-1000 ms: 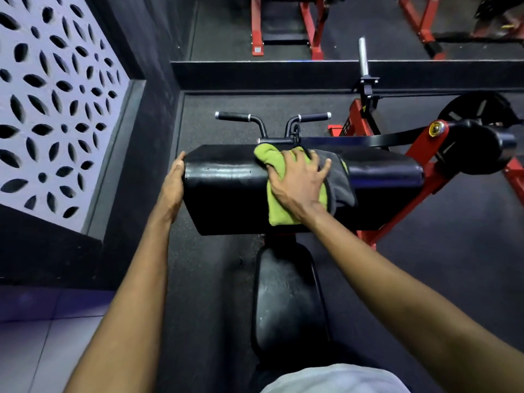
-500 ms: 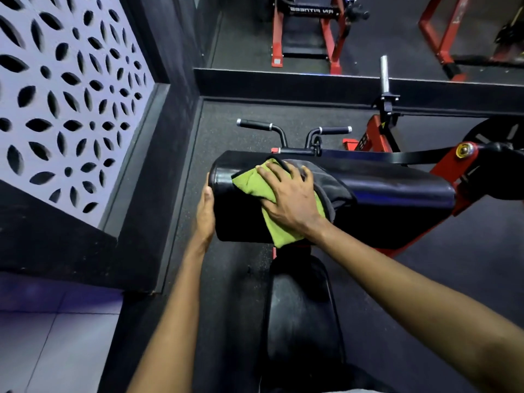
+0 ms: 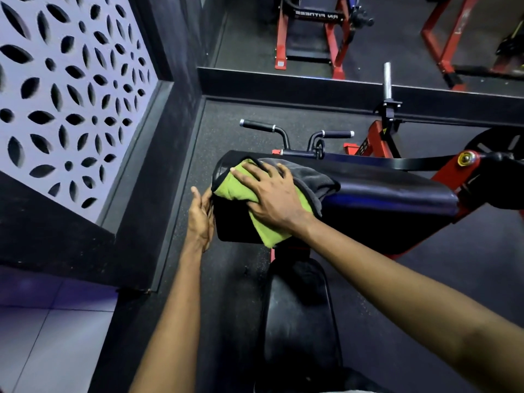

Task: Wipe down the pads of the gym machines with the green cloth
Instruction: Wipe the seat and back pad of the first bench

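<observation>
a: our right hand [image 3: 272, 194] lies flat, fingers spread, pressing the green cloth [image 3: 235, 190] onto the pad [image 3: 382, 194]. the cloth now sits at the pad's nine o'clock end.
b: a second ago it was mid-pad, so we're sweeping toward nine o'clock.
a: our left hand [image 3: 200, 219], fingers straight, still braces that end face.
b: we can't tell whether the three o'clock half is wiped.

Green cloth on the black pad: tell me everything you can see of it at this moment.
The green cloth is a soft, towel-like rag, lime green on one face and dark grey on the other. It lies bunched over the left end of the black pad, draping from its top down its near face. The right hand presses flat on it, fingers spread. The left hand rests on the pad's end, beside the cloth.
</observation>
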`<state>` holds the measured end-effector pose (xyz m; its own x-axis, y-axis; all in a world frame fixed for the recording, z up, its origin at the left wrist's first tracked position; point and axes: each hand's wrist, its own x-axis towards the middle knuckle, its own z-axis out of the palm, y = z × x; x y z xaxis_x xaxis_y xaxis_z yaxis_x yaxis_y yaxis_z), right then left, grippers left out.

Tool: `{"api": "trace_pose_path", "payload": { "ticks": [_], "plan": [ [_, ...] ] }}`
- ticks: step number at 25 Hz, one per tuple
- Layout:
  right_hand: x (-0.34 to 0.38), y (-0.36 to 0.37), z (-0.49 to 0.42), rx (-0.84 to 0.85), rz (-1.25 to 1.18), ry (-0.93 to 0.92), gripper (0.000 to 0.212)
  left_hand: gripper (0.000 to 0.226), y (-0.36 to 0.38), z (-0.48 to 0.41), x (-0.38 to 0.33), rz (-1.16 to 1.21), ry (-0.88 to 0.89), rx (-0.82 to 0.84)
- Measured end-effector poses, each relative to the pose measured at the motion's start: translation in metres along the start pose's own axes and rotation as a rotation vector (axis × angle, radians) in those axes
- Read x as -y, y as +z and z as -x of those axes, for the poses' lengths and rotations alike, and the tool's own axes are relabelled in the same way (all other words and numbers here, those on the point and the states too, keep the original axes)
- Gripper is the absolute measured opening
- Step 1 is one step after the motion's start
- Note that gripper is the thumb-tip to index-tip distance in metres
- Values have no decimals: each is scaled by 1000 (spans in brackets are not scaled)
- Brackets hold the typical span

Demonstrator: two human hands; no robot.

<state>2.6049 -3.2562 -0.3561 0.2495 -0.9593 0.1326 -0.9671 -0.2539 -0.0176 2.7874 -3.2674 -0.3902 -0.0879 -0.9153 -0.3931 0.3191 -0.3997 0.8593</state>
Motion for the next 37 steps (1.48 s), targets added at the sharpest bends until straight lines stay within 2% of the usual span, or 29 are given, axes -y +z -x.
{"api": "trace_pose_path", "payload": {
  "ticks": [4,7,10,13,15,18,21,25,28,30,33,35,37],
  "plan": [
    [32,-3,-32,29,-51,-24,71,70,-7,-3,0,84,-43,-16],
    [8,-11,-20,64,-104,-14,68,71,-6,-5,-6,-103,-37,-102],
    [-59,-27,1,110,-158,208,57,59,18,-3,-13,-653,104,-312],
    [-124,-46,15,243,-237,452,60,48,56,8,-11,-742,246,-435],
    [-127,-43,10,281,-220,508,61,50,69,7,-7,-781,332,-475],
    [-88,-35,-12,252,-228,375,54,55,82,-2,-1,-1018,413,-546],
    [-85,-37,-20,297,-311,248,53,52,109,-10,16,-1243,557,-515],
    [-154,-46,11,352,-386,246,49,54,133,-18,19,-1210,422,-615],
    [-215,-50,51,332,-403,305,47,60,141,-23,19,-1317,358,-684],
    [-227,-46,62,308,-357,323,50,61,149,-26,23,-1342,344,-755],
    [-215,-42,47,348,-363,179,52,56,155,-30,27,-1319,361,-877],
    [-225,-46,48,380,-424,122,52,54,154,-32,29,-1334,400,-911],
    [-260,-52,63,421,-468,143,50,54,152,-32,29,-1350,397,-897]
  ]
}}
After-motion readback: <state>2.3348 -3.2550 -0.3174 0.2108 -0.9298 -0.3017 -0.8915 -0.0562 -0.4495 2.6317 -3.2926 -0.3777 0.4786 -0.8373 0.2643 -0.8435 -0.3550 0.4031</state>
